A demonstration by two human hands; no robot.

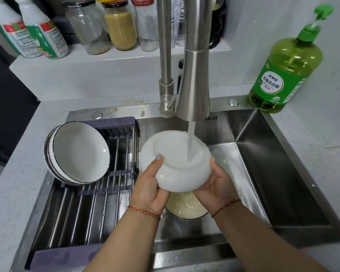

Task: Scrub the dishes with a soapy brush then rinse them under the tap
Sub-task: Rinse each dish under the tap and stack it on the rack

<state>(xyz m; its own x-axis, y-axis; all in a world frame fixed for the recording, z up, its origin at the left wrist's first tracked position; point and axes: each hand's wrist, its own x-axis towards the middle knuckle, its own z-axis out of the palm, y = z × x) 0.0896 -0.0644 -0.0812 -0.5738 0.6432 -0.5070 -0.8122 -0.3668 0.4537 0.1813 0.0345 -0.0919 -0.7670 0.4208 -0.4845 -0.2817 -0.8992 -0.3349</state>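
Nearest, two forearms reach in over the front edge of the steel sink [283,183], each wrist wearing a thin cord bracelet. Just beyond the wrists, low in the basin, sits a dark-rimmed bowl [185,208] holding cloudy, yellowish soapy water. Above it both hands hold a white bowl [175,163] upside down: the left hand [149,185] curls around its left side with the thumb pressed on the upturned base, and the right hand [214,185] cups its right side, fingers wrapped underneath. A stream of water [190,142] from the tap [192,75] lands on the bowl's base. To the left, a rack [98,185] of metal bars spans the sink, and a stack of white bowls [77,152] with dark rims leans on it, tipped on edge, the front one showing nothing inside. Farther back, a green soap bottle [283,69] with a pump stands on the counter at the sink's right corner, partly full. On the shelf behind are glass jars [120,26], one filled with yellow grains, the others nearly bare, and two labelled bottles [33,34].
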